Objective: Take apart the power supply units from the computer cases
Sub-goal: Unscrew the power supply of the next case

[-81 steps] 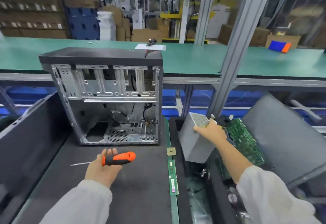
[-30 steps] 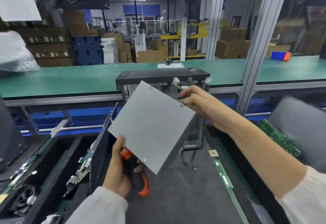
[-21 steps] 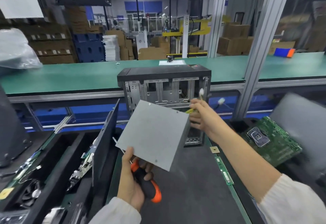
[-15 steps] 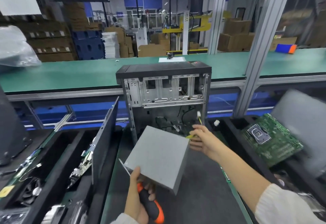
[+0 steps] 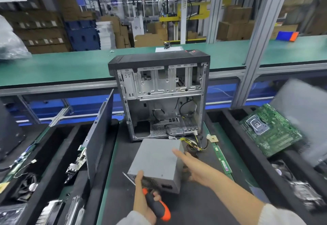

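the psu (image 5: 157,159) is lying flat on the dark mat (image 5: 194,205) just in front of the open case (image 5: 159,95), its cable bundle (image 5: 194,144) trailing off the far right corner. it is looking like a stiff sheet-metal box, probably heavy for its size, with smooth grey faces that could be slippery; the edges and corners are seeming the safest places to grip, not the wires or the vent grille on the near face.

the left hand (image 5: 145,201) is curling round an orange-and-black screwdriver (image 5: 157,205) while its thumb is pressing on the near top edge of the box. the right hand (image 5: 196,168) is hovering with fingers spread wide against the right side, holding nothing.

the mat is running between black foam trays; a motherboard (image 5: 269,132) is sitting in the right one, a side panel (image 5: 99,141) is leaning on the left. a ram stick (image 5: 222,161) is lying beside the mat. a green bench (image 5: 53,65) is stretching behind, with a warehouse of cartons beyond.
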